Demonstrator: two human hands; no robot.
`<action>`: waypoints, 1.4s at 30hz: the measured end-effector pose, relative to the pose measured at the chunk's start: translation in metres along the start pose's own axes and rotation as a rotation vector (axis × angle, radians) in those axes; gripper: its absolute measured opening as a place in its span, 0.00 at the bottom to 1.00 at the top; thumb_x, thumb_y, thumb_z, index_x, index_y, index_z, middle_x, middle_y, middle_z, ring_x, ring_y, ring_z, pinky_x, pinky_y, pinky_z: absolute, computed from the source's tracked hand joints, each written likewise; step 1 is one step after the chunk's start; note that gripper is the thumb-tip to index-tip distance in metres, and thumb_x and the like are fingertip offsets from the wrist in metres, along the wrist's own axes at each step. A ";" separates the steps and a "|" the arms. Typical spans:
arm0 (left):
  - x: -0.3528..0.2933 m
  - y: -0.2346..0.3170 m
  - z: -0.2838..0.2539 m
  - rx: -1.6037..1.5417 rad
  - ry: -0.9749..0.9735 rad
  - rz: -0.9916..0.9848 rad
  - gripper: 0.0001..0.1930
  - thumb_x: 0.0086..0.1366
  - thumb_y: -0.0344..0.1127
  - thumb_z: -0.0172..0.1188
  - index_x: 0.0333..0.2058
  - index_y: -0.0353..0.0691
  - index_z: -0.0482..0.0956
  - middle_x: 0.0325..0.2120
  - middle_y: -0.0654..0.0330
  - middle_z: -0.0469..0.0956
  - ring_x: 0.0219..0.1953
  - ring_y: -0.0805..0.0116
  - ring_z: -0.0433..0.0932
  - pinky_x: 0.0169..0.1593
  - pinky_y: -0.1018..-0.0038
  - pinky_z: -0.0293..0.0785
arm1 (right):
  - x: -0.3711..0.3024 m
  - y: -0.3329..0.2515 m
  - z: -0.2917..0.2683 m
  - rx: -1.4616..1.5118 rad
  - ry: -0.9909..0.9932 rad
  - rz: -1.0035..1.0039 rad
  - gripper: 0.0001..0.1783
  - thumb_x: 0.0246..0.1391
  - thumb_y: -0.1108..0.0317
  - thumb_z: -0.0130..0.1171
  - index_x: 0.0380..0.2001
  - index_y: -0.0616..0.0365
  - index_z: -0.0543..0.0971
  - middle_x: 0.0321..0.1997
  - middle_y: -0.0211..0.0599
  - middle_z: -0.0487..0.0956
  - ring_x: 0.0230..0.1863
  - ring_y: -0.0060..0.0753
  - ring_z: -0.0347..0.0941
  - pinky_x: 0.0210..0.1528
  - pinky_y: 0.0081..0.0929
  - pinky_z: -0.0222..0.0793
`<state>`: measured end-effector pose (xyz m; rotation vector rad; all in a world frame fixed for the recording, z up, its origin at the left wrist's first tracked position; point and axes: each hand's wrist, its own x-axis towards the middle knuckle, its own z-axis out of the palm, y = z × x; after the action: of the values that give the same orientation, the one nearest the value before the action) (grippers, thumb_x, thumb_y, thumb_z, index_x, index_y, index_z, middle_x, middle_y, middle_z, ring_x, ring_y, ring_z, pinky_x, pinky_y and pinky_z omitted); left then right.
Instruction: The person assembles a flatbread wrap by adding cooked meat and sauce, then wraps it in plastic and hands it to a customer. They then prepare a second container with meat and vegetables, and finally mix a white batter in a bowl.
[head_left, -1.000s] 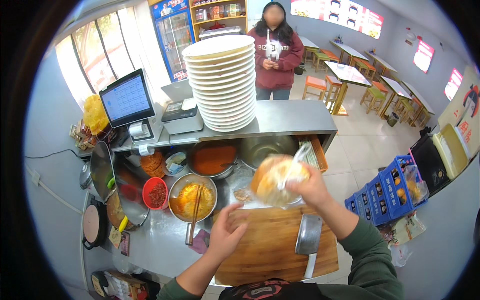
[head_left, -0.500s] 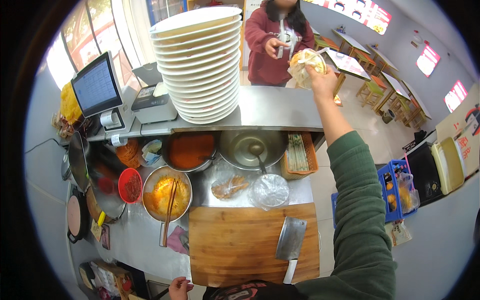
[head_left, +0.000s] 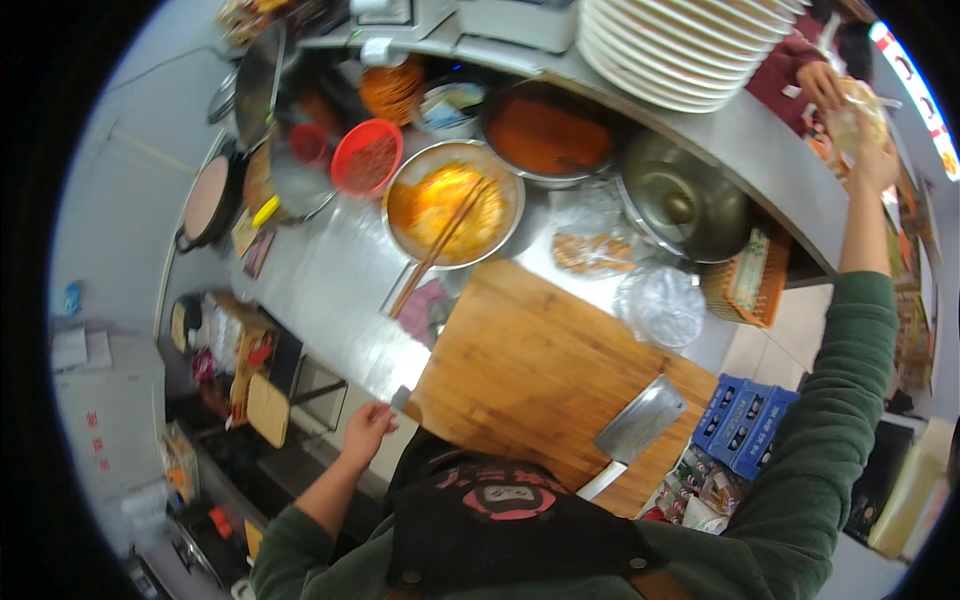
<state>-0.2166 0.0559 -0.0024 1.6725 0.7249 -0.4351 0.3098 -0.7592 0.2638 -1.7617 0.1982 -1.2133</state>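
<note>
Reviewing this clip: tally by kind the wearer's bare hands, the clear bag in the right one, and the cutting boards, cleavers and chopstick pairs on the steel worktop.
Wearer's hands: 2 (left hand, right hand)
Clear bag in the right hand: 1
Cutting board: 1
Cleaver: 1
Chopstick pair: 1
Total: 6

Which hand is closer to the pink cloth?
Left. The left hand is below the pink cloth in the picture; the right hand is far to its upper right, holding the plastic bag.
</note>
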 end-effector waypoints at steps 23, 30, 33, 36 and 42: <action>0.014 0.111 0.135 0.506 -0.256 0.644 0.17 0.70 0.29 0.52 0.56 0.35 0.73 0.40 0.50 0.81 0.43 0.63 0.81 0.50 0.67 0.76 | -0.667 -0.226 -0.033 0.561 -1.106 0.804 0.32 0.63 0.71 0.59 0.69 0.59 0.63 0.66 0.44 0.71 0.65 0.33 0.68 0.62 0.31 0.69; 0.025 0.103 0.111 0.718 -0.257 0.806 0.25 0.64 0.31 0.62 0.59 0.33 0.71 0.60 0.44 0.68 0.57 0.45 0.71 0.61 0.59 0.68 | -0.620 -0.157 -0.089 0.104 -0.664 0.860 0.31 0.60 0.81 0.51 0.67 0.60 0.64 0.66 0.44 0.69 0.66 0.33 0.67 0.64 0.30 0.65; 0.026 0.072 0.085 1.034 -0.188 0.685 0.34 0.59 0.30 0.66 0.64 0.37 0.67 0.69 0.42 0.55 0.70 0.41 0.56 0.70 0.56 0.57 | -0.627 -0.120 -0.084 -0.417 -0.762 0.391 0.31 0.57 0.84 0.51 0.65 0.61 0.68 0.67 0.51 0.69 0.68 0.45 0.66 0.67 0.38 0.63; 0.032 0.050 0.076 1.062 -0.251 0.614 0.40 0.59 0.30 0.67 0.69 0.39 0.60 0.72 0.41 0.48 0.73 0.40 0.51 0.73 0.56 0.53 | -0.659 -0.106 -0.033 -0.565 -0.793 0.063 0.30 0.52 0.81 0.54 0.61 0.61 0.72 0.67 0.57 0.68 0.71 0.57 0.61 0.72 0.53 0.53; 0.040 0.031 0.071 0.936 -0.207 0.748 0.38 0.57 0.28 0.67 0.67 0.37 0.63 0.71 0.40 0.51 0.72 0.41 0.54 0.72 0.57 0.54 | -0.712 -0.152 0.081 -0.290 -1.056 -0.150 0.32 0.46 0.85 0.53 0.58 0.60 0.75 0.66 0.55 0.70 0.70 0.55 0.62 0.73 0.47 0.56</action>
<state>-0.1596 -0.0071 -0.0217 2.5438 -0.3696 -0.4117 -0.0319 -0.2089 -0.0782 -2.4648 -0.4032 -0.2211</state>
